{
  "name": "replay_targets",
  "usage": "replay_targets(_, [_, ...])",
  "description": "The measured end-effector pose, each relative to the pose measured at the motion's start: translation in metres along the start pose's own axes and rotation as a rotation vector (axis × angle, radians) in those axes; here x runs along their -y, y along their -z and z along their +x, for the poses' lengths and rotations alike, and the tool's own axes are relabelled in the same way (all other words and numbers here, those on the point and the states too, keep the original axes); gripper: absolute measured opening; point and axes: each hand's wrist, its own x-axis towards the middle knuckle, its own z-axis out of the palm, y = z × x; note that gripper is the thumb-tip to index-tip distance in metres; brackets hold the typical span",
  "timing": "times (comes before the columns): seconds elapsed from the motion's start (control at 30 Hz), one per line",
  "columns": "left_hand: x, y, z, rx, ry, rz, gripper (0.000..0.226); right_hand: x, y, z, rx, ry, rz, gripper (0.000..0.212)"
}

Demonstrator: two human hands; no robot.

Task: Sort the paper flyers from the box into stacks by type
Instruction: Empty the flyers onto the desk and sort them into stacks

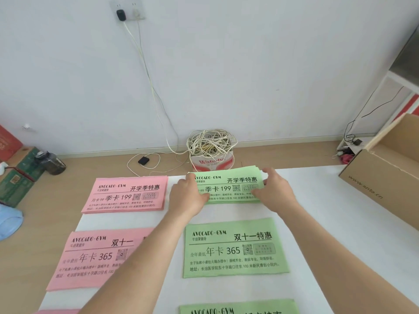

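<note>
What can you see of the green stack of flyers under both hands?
The green stack is a pile of light green paper flyers printed in black: AVOCADO GYM, Chinese text, 199, a QR code. It lies flat on the white sheet, far edges slightly fanned. The left hand holds its left end, the right hand its right end.

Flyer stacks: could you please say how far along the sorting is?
Done: pink 199 stack, pink 365 stack, green 365 stack lie sorted. In hand: left hand and right hand grip the green 199 stack. Left: cardboard box interior hidden, so unclear.
</note>
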Motion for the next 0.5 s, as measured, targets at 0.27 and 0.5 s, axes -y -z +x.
replay_targets(0.27, [0.011, 0.003, 0.055, 0.253, 0.066, 0.04, 0.109, -0.009, -0.007, 0.038, 0.117, -0.021, -0.213, 0.075])
replay_targets(0.5, [0.007, -0.001, 0.061, 0.112, -0.139, -0.295, 0.074, -0.006, -0.008, 0.059, 0.138, -0.099, -0.062, 0.059])
